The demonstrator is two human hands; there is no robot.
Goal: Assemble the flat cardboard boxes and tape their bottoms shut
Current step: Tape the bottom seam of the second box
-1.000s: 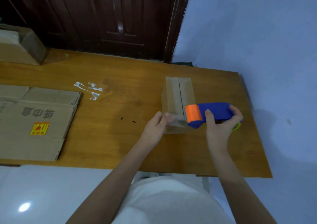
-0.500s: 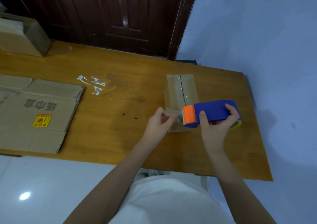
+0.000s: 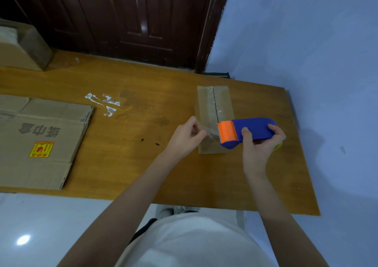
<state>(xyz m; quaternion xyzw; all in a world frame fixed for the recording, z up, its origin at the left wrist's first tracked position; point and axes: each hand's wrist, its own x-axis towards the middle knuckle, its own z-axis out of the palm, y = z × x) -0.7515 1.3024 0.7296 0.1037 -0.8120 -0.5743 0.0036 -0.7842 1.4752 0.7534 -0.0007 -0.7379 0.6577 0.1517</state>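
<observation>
Taping is underway: left hand [image 3: 187, 136] pinches clear tape [image 3: 210, 131] from the blue-and-orange plastic dispenser [image 3: 247, 132] gripped by right hand [image 3: 258, 144], needing pressing onto the small brown cardboard box [image 3: 212, 103].

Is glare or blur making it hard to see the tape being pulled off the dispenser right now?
Head view: the clear tape strip pinched by the left hand is faint and slightly soft against the small cardboard box; thin glints run along the box's centre seam. The tape dispenser in the right hand is sharp. Strongest glare sits on the floor, away from the work.
</observation>
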